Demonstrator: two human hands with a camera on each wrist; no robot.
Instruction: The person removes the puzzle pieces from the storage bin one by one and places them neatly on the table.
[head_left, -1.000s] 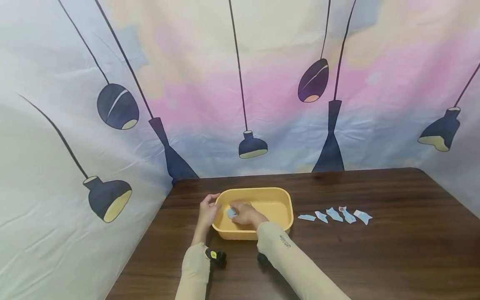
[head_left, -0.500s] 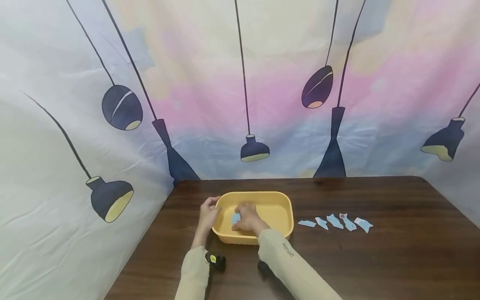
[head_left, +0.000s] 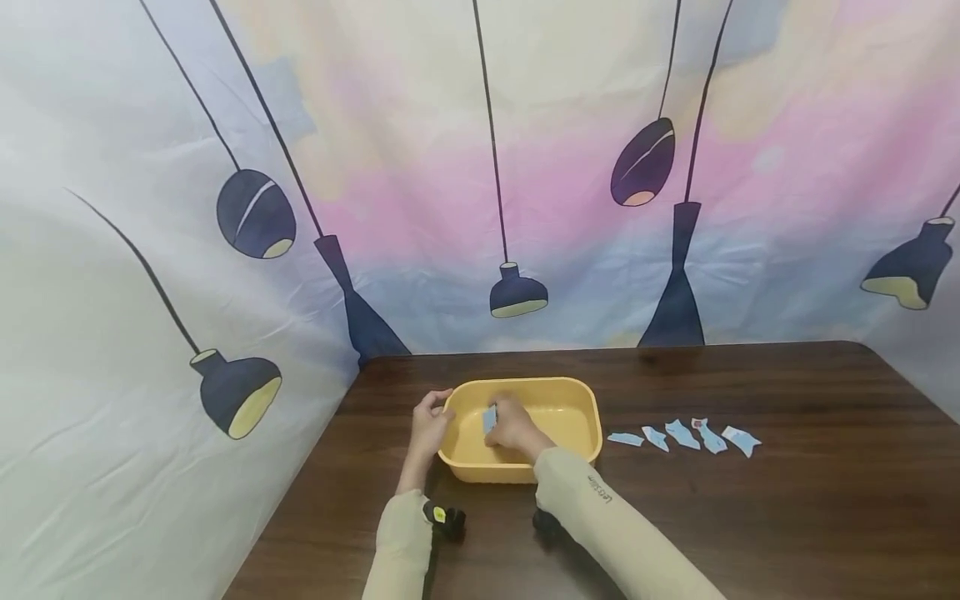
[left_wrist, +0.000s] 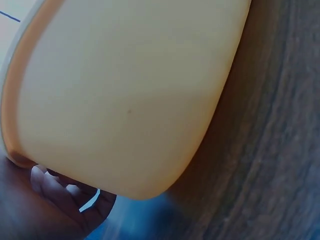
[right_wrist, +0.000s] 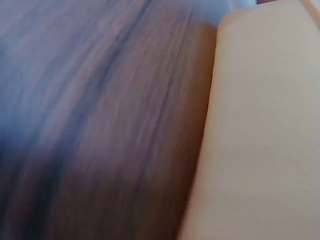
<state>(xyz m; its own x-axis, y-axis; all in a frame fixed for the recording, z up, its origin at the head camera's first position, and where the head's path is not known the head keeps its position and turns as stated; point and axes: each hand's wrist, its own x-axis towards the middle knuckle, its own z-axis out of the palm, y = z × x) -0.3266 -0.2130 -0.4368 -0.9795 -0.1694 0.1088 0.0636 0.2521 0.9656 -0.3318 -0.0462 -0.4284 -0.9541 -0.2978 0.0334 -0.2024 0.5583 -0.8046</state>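
Observation:
In the head view a yellow plastic basin (head_left: 487,473) stands on the table. My left hand (head_left: 429,427) grips its left end, thumb at the rim and fingers outside; the left wrist view shows the fingers (left_wrist: 62,195) against the basin's outer wall. Inside the basin, my right hand (head_left: 519,427) pinches a light blue piece of paper (head_left: 490,419) that stands nearly upright. Part of that piece is hidden by the fingers. The right wrist view has only the basin's side wall (right_wrist: 265,125) and the table, without the hand.
Several torn light blue paper pieces (head_left: 682,433) lie in a row on the dark wooden table (head_left: 795,517), right of the basin. Behind the table hangs a cloth (head_left: 420,208) printed with lamps.
My right hand has drawn the paper piece up off the basin floor and turned it more upright. The left hand keeps its grip on the basin. The head view has shifted slightly.

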